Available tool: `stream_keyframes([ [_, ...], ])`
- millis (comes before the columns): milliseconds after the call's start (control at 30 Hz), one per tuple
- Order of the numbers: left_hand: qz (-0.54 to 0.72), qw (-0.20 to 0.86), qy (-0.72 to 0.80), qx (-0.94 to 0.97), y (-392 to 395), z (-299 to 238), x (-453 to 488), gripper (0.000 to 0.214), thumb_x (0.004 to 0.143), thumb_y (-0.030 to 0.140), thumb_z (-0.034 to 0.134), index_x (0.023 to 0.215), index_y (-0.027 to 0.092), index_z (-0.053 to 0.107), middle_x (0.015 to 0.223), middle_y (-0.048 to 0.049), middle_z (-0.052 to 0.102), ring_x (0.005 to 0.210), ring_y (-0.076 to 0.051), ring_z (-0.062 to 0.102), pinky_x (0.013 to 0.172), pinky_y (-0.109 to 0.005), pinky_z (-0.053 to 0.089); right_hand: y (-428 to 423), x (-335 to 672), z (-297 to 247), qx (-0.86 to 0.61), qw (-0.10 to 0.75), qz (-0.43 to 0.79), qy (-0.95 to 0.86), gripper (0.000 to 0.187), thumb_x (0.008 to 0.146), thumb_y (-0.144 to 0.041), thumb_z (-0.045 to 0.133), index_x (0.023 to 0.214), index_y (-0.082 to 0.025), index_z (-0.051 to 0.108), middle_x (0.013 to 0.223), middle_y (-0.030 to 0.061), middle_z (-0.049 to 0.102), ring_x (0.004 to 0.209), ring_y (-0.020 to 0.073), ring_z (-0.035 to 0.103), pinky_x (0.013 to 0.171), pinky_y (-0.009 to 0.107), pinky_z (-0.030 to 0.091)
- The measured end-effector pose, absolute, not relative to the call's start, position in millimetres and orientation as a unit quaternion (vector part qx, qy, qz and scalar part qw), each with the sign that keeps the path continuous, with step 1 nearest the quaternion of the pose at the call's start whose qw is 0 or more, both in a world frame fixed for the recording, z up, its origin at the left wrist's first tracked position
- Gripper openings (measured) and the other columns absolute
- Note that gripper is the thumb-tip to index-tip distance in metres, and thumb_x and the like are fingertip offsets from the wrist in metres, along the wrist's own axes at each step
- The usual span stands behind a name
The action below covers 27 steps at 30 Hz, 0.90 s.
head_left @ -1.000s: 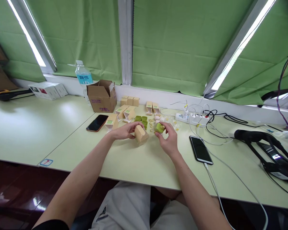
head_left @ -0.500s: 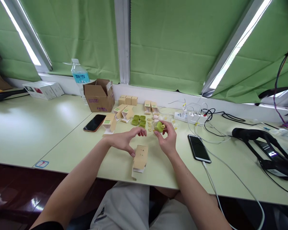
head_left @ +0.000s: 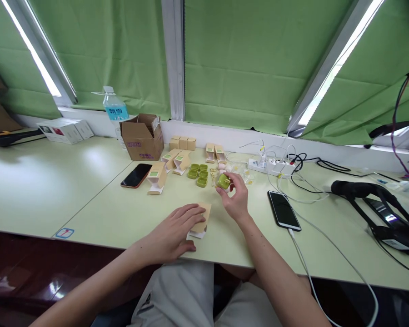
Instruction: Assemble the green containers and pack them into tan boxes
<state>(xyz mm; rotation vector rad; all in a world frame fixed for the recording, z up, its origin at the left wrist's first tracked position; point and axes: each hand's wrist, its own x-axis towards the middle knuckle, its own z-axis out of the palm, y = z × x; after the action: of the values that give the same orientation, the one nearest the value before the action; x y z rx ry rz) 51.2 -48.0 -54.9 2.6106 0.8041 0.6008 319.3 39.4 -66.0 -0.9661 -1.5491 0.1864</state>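
Note:
Between the thumb and fingers of my right hand (head_left: pixel 236 198) is a small rounded green container (head_left: pixel 223 181) with a pale yellow piece on it, held above the table. My left hand (head_left: pixel 177 232) reaches over a small tan cardboard box (head_left: pixel 205 212) near the front edge; its fingers are stretched across the box top and the thumb is apart. The box's white inner flap shows at its near end. Beyond my hands stand several green square cups (head_left: pixel 202 181), with small yellow pieces (head_left: pixel 212 174) beside them.
More tan boxes (head_left: pixel 157 175) with open flaps stand behind to the left, near a brown carton (head_left: pixel 143 138) and a dark phone (head_left: pixel 136 175). Rightward lie a charging phone (head_left: pixel 283 211), a power strip (head_left: pixel 271 167), cables and a black headset (head_left: pixel 375 213).
My left hand has come down and toward me, from beside the tan box to over it. The right hand has shifted slightly left, still holding the green container, which has turned a little.

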Motion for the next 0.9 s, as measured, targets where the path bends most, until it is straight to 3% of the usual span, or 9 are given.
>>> stream_keyframes([
  [133, 0.243, 0.225, 0.297, 0.895, -27.2, -49.4, 52.2, 0.070, 0.100, 0.027, 0.071, 0.163, 0.030, 0.040, 0.169, -0.0164, 0.053, 0.160, -0.036, 0.050, 0.129, -0.060, 0.047, 38.6, 318.9, -64.5, -0.420, 0.609, 0.080, -0.668, 0.042, 0.089, -0.029, 0.078, 0.130, -0.027, 0.070, 0.123, 0.0104, 0.071, 0.089, 0.0236, 0.064, 0.069, 0.038, 0.055],
  [267, 0.259, 0.323, 0.303, 0.859, 10.6, -30.8, 56.6, 0.048, 0.101, 0.019, 0.057, 0.147, 0.028, 0.048, 0.151, -0.0145, 0.068, 0.145, -0.031, 0.066, 0.118, -0.054, 0.057, 37.8, 318.8, -62.9, -0.416, 0.615, 0.084, -0.664, 0.041, 0.090, -0.031, 0.078, 0.130, -0.026, 0.070, 0.124, 0.0108, 0.071, 0.090, 0.0234, 0.065, 0.069, 0.037, 0.055],
  [367, 0.282, 0.358, 0.305, 0.836, 40.5, -19.1, 67.6, 0.045, 0.096, 0.015, 0.051, 0.140, 0.025, 0.051, 0.140, -0.0165, 0.072, 0.117, -0.029, 0.080, 0.091, -0.044, 0.067, 37.1, 317.9, -64.8, -0.426, 0.607, 0.110, -0.662, 0.041, 0.091, -0.034, 0.078, 0.130, -0.027, 0.069, 0.127, 0.0105, 0.071, 0.082, 0.0203, 0.064, 0.062, 0.034, 0.054],
  [433, 0.283, 0.325, 0.322, 0.843, 54.5, -12.2, 74.7, 0.042, 0.093, 0.016, 0.053, 0.134, 0.024, 0.057, 0.135, -0.0153, 0.073, 0.101, -0.027, 0.081, 0.076, -0.039, 0.065, 36.6, 316.7, -67.5, -0.430, 0.598, 0.128, -0.664, 0.041, 0.091, -0.034, 0.077, 0.131, -0.027, 0.068, 0.130, 0.0099, 0.071, 0.074, 0.0170, 0.063, 0.057, 0.033, 0.053],
  [600, 0.243, 0.247, 0.338, 0.875, 61.7, -5.2, 66.5, 0.040, 0.086, 0.022, 0.067, 0.125, 0.027, 0.070, 0.113, -0.0076, 0.079, 0.104, -0.030, 0.075, 0.090, -0.042, 0.059, 35.8, 314.1, -72.0, -0.433, 0.585, 0.111, -0.676, 0.042, 0.091, -0.033, 0.076, 0.132, -0.028, 0.067, 0.131, 0.0091, 0.070, 0.070, 0.0156, 0.061, 0.059, 0.034, 0.056],
  [733, 0.147, 0.277, 0.330, 0.890, 55.1, -22.6, 45.9, 0.057, 0.079, 0.026, 0.078, 0.135, 0.029, 0.069, 0.121, -0.0082, 0.077, 0.117, -0.033, 0.071, 0.095, -0.040, 0.055, 36.2, 313.7, -70.7, -0.439, 0.583, 0.110, -0.675, 0.043, 0.090, -0.032, 0.077, 0.132, -0.028, 0.067, 0.131, 0.0091, 0.070, 0.069, 0.0151, 0.060, 0.060, 0.034, 0.056],
  [900, 0.159, 0.268, 0.348, 0.884, 53.0, -51.4, 50.4, 0.050, 0.087, 0.029, 0.071, 0.137, 0.025, 0.067, 0.120, -0.0098, 0.074, 0.122, -0.033, 0.067, 0.103, -0.044, 0.054, 35.9, 313.0, -70.1, -0.433, 0.585, 0.110, -0.677, 0.044, 0.089, -0.031, 0.078, 0.132, -0.028, 0.067, 0.131, 0.0093, 0.070, 0.070, 0.0153, 0.061, 0.061, 0.034, 0.057],
])
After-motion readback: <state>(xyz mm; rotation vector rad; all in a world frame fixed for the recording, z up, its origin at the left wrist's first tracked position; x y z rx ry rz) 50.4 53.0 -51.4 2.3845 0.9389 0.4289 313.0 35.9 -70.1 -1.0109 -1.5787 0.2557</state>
